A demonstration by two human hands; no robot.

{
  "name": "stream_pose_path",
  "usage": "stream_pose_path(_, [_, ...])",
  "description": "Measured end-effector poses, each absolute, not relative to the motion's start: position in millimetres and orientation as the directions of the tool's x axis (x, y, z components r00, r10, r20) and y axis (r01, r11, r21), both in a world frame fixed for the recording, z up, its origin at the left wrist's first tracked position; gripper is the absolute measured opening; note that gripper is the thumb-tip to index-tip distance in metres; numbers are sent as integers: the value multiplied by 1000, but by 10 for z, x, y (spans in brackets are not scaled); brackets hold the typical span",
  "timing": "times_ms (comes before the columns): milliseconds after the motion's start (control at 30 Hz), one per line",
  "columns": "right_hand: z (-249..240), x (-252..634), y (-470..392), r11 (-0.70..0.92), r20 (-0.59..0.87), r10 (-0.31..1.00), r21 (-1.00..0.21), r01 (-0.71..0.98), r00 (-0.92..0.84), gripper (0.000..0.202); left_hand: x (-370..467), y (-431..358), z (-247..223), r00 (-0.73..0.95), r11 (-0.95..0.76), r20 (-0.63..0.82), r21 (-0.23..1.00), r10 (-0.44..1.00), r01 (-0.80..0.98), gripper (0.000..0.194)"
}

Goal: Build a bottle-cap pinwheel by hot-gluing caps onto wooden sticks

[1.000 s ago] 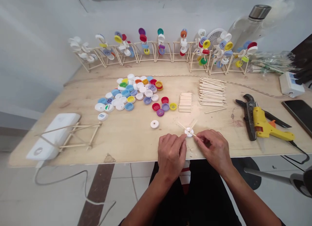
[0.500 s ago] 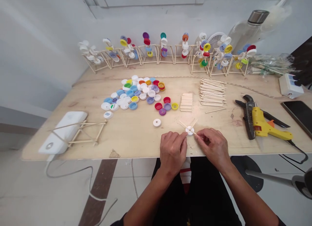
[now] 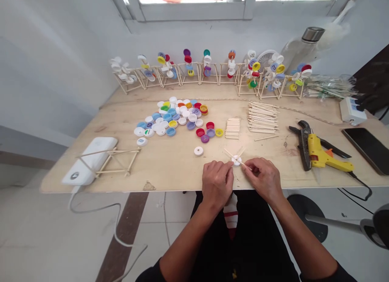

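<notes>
Near the table's front edge lies a white bottle cap with thin wooden sticks crossed over it in an X. My left hand is closed, its thumb and forefinger at the cap's lower left rim; what lies under those fingertips is partly hidden. From the other side my right hand pinches the stick arm that points to the lower right. A second white cap with a dark spot in its middle lies to the upper left, apart from both hands.
Beyond my hands are loose coloured caps, short sticks and longer sticks. A yellow glue gun and phone lie right. Stick frames with cap wheels line the back. A white power bank lies left, a stick frame against it.
The camera view has tilted up and shifted slightly, showing more of the window. Both hands stay at the cap and the crossed sticks, with hardly any movement.
</notes>
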State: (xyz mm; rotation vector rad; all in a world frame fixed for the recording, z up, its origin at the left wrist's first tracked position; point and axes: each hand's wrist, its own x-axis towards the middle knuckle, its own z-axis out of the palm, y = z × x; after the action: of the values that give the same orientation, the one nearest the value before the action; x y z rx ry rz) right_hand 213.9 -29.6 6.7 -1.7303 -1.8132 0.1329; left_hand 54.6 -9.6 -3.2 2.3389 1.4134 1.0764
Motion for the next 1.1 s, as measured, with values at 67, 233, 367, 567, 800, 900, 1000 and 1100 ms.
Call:
stream_pose_path(67, [67, 2144, -306, 139, 358, 932, -500, 855, 57, 17, 546, -103, -26, 273, -516, 476, 515, 836, 684, 17])
stream_pose_path(233, [67, 2157, -340, 170, 392, 916, -569, 804, 84, 17, 540, -124, -25, 269, -515, 477, 521, 837, 681, 17])
stream_pose_path(367, [65, 2160, -365, 227, 478, 875, -542, 809, 74, 18, 536, -138, -31, 275, -520, 480, 511, 833, 684, 18])
stream_pose_path(567, [68, 2143, -390, 309, 553, 831, -388, 869, -48, 25, 528, -145, -29, 278, -529, 491, 503, 826, 683, 18])
stream_pose_path(800, [72, 2117, -414, 290, 540, 836, -287, 913, -96, 32, 524, -150, -39, 271, -528, 493, 511, 826, 678, 19])
stream_pose_path(900, [74, 2117, -424, 292, 543, 833, -270, 918, -105, 33, 520, -152, -50, 268, -526, 491, 522, 829, 671, 19])
stream_pose_path(1000, [85, 2110, -437, 304, 525, 837, -215, 928, -152, 34, 513, -156, -51, 264, -532, 502, 525, 824, 664, 18])
stream_pose_path(1100, [97, 2096, -449, 311, 490, 847, -141, 940, -207, 36, 506, -162, -43, 264, -536, 507, 521, 820, 664, 18])
